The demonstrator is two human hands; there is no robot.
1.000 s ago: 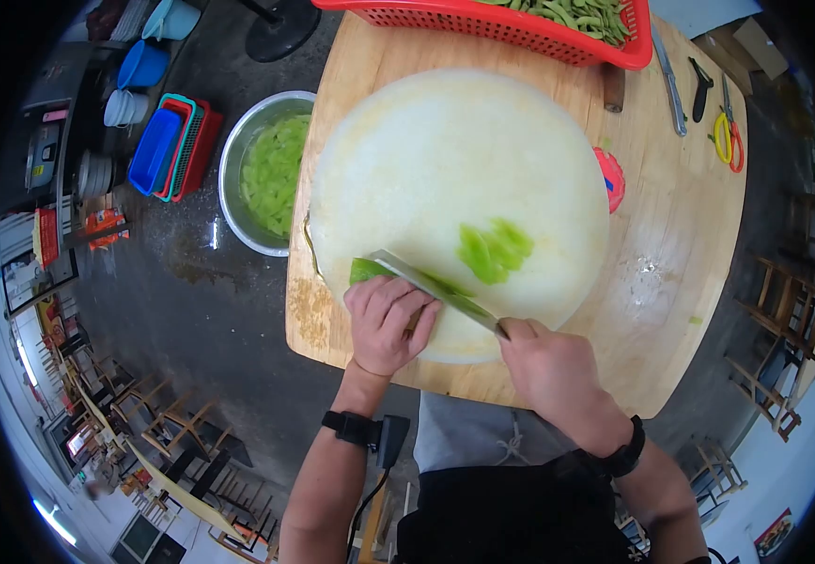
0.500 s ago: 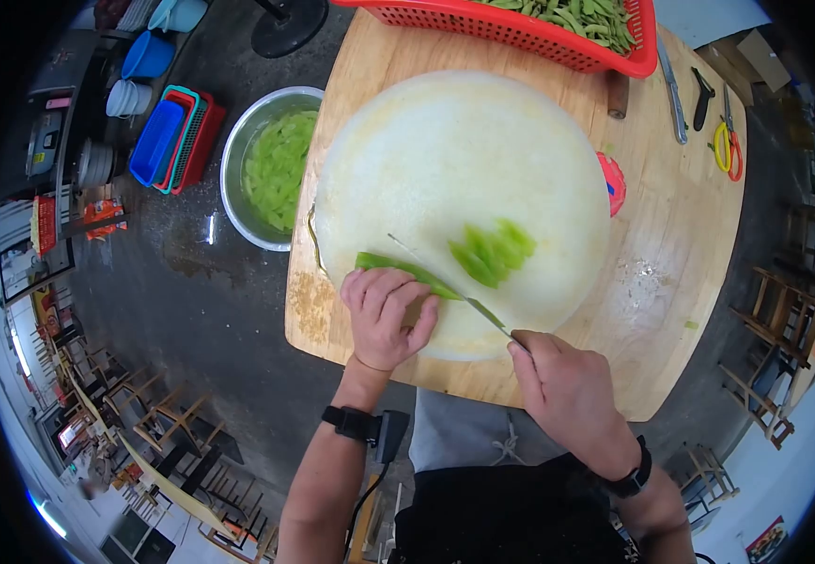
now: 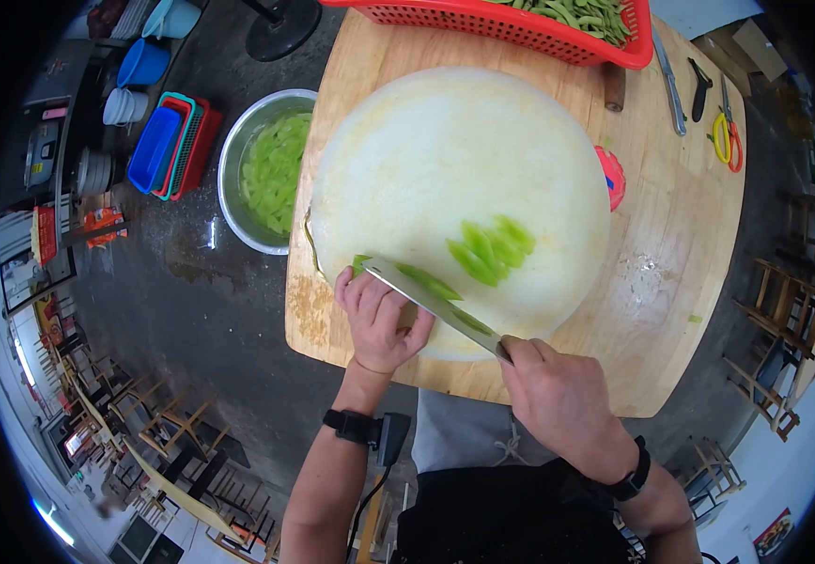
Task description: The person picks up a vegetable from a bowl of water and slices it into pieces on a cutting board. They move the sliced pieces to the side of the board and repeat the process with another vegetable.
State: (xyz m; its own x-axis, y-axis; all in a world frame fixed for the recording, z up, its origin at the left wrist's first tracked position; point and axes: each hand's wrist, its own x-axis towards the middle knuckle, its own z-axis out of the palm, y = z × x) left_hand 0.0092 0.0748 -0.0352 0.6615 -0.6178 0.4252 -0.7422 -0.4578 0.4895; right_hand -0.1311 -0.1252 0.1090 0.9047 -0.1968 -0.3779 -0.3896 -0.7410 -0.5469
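Note:
My right hand (image 3: 562, 395) is wrapped round the handle of a broad-bladed kitchen knife (image 3: 435, 305), whose blade slants up to the left. My left hand (image 3: 381, 320) curls its fingers over a pale green vegetable stalk (image 3: 360, 264), most of it hidden under the blade and fingers. The blade lies close against those fingers. Just beyond the blade rests a cut green piece (image 3: 429, 281). Several thin green slices (image 3: 492, 251) lie in a group to the right on the round white chopping board (image 3: 454, 141).
A red basket (image 3: 482, 21) of green pods stands at the table's far edge. On the wooden table (image 3: 670, 310) lie another knife (image 3: 670, 85), a peeler (image 3: 700, 91) and scissors (image 3: 729, 136). A metal basin (image 3: 229, 188) of green slices sits to the left, below the table.
The knife has moved left over the stalk, its blade now turned flatter to view. A cut piece now lies apart on the blade's far side. My left hand stays almost in place.

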